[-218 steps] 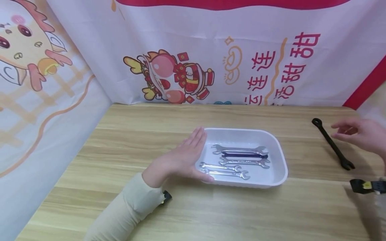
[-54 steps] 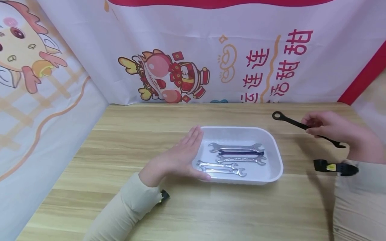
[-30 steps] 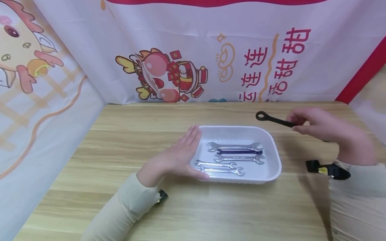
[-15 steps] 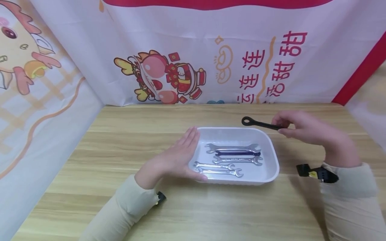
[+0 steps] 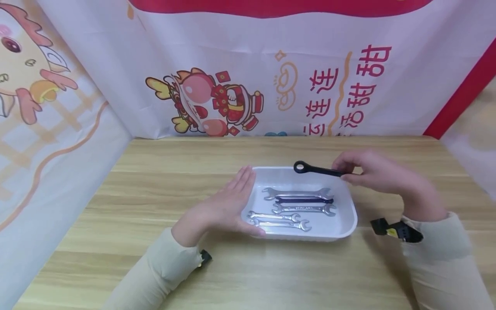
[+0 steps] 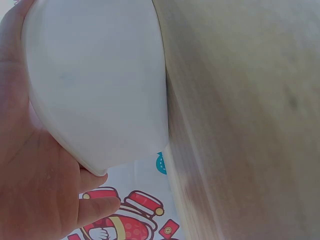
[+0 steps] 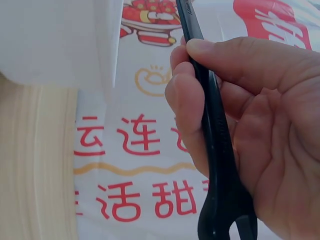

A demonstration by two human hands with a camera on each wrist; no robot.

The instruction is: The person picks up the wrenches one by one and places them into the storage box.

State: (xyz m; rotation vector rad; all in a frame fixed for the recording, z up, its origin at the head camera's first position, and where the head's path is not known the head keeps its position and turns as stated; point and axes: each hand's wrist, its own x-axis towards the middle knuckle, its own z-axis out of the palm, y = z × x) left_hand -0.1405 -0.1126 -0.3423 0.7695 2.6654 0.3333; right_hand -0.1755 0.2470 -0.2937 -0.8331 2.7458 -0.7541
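Over the far rim of the white tray (image 5: pixel 350 215), I pinch the black wrench (image 5: pixel 317 169) in my right hand (image 5: pixel 381 176), thumb and fingers clamped on its shaft, ring end pointing left. Five wrenches (image 5: pixel 298 201) already lie inside; by my judgement this one only needs lowering in. My left hand (image 5: pixel 222 206) rests flat, fingers straight, against the tray's left wall. Free floor remains along the tray's far side, and the wooden bench (image 5: pixel 162 172) around lies open.
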